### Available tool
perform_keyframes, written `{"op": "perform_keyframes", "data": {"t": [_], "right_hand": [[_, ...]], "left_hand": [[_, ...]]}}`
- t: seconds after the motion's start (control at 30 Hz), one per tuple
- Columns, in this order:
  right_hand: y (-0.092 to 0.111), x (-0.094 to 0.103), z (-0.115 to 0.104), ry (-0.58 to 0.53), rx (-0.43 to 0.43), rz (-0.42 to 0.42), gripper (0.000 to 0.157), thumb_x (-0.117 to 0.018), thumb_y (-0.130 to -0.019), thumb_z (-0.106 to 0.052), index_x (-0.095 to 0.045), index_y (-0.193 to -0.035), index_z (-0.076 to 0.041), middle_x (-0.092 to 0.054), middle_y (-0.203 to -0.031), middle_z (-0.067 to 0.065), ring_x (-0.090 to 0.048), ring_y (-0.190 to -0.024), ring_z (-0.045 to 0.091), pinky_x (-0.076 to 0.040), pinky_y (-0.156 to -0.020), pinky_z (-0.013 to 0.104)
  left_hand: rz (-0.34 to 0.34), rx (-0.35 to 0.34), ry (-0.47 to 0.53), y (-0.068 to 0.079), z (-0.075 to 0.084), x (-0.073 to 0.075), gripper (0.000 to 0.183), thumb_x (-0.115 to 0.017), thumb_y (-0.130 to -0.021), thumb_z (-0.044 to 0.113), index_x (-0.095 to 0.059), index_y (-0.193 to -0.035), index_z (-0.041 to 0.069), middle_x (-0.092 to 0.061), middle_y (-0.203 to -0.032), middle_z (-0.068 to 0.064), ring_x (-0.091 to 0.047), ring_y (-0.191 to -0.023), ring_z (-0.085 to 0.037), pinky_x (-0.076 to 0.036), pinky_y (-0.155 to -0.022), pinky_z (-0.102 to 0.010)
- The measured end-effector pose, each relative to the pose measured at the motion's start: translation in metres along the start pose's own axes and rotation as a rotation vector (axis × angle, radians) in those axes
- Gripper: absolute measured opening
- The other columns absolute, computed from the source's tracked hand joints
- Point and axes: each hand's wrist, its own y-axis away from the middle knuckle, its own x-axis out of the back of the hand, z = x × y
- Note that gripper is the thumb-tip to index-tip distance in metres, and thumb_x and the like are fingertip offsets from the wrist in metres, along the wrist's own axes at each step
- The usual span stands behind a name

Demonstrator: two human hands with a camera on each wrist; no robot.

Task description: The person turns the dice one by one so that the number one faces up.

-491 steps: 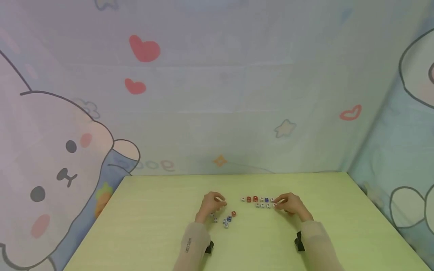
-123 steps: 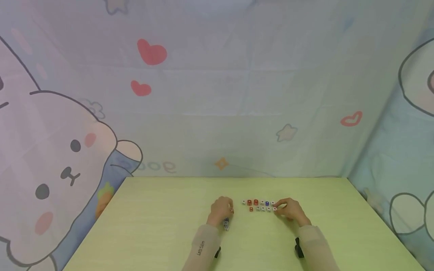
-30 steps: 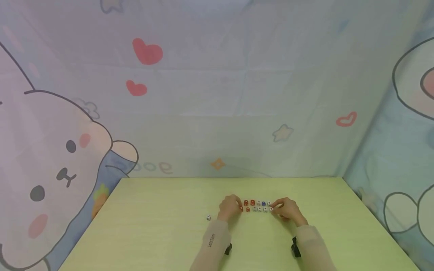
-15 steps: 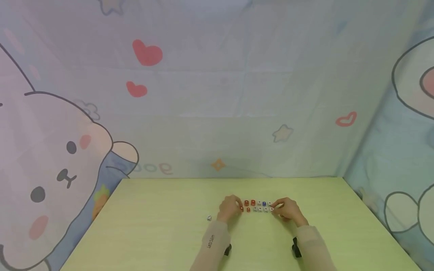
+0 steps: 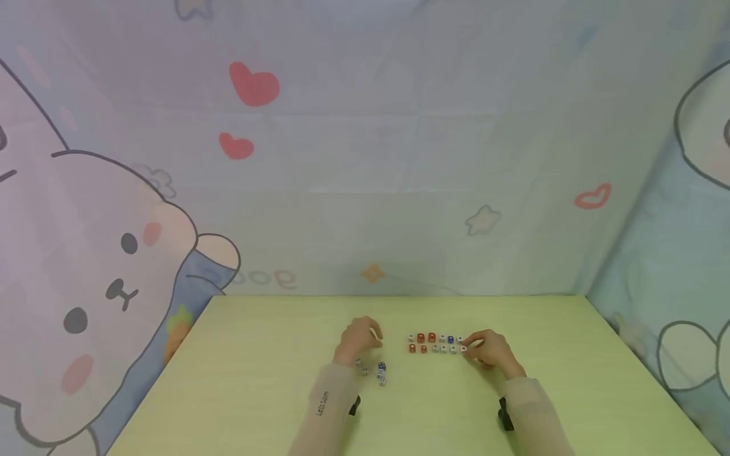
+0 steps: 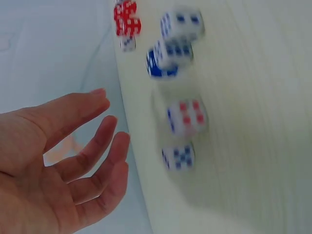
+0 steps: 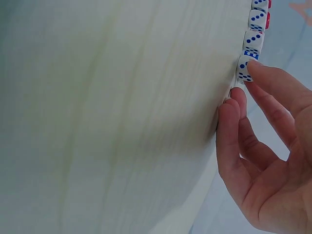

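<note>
Two short rows of small dice lie right of the table's middle. The back row mixes white, red and blue dice; the front row has two red dice at its left end, a red end die among them, then several white ones. My right hand is at the rows' right end, its thumb touching a white end die. With fingers spread and loosely bent, my left hand hovers left of the rows, holding nothing. Below it lie loose dice, including a blue die and a white die with red pips.
The pale yellow-green table reaches back to a hanging cloth printed with cartoon animals and hearts. A black strap sits at the right wrist, and another black strap at the left.
My left hand has drawn back leftward from the front row's left end, where a red die now lies free of its fingers. The right hand has stayed at the right end.
</note>
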Motion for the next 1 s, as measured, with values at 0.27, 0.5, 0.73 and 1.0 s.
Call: {"op": "perform_keyframes", "data": {"t": [0.27, 0.5, 0.73, 1.0], "right_hand": [[0.002, 0.002, 0.002, 0.016, 0.028, 0.011, 0.021, -0.067, -0.074, -0.013, -0.068, -0.094, -0.005, -0.065, -0.072, 0.007, -0.047, -0.048, 0.011, -0.045, -0.046, 0.028], [0.003, 0.002, 0.001, 0.015, 0.032, 0.010, 0.020, -0.067, -0.074, -0.012, -0.068, -0.093, -0.005, -0.065, -0.073, 0.007, -0.048, -0.049, 0.012, -0.046, -0.046, 0.028], [0.001, 0.002, 0.003, 0.010, 0.031, 0.007, 0.020, -0.067, -0.074, -0.012, -0.067, -0.093, -0.005, -0.065, -0.072, 0.006, -0.048, -0.051, 0.012, -0.046, -0.047, 0.027], [0.001, -0.001, 0.002, 0.000, 0.020, -0.005, 0.021, -0.068, -0.074, -0.013, -0.067, -0.094, -0.005, -0.062, -0.068, 0.004, -0.048, -0.054, 0.012, -0.046, -0.047, 0.027]], "left_hand": [[-0.059, 0.032, -0.097, 0.014, -0.023, 0.024, 0.013, -0.073, -0.069, 0.009, -0.067, -0.080, 0.007, -0.064, -0.087, -0.008, -0.057, -0.070, -0.017, -0.046, -0.062, -0.033], [-0.096, 0.014, 0.026, 0.026, -0.041, 0.029, 0.014, -0.072, -0.069, 0.003, -0.068, -0.082, 0.004, -0.065, -0.082, -0.009, -0.055, -0.068, -0.016, -0.046, -0.062, -0.030], [-0.116, 0.026, 0.117, 0.029, -0.052, 0.024, 0.015, -0.069, -0.070, 0.000, -0.067, -0.085, 0.002, -0.064, -0.083, -0.012, -0.055, -0.066, -0.016, -0.046, -0.060, -0.028], [-0.076, 0.041, 0.022, 0.031, -0.053, 0.018, 0.014, -0.073, -0.066, 0.001, -0.067, -0.078, 0.004, -0.064, -0.080, -0.009, -0.051, -0.063, -0.013, -0.041, -0.057, -0.025]]}}
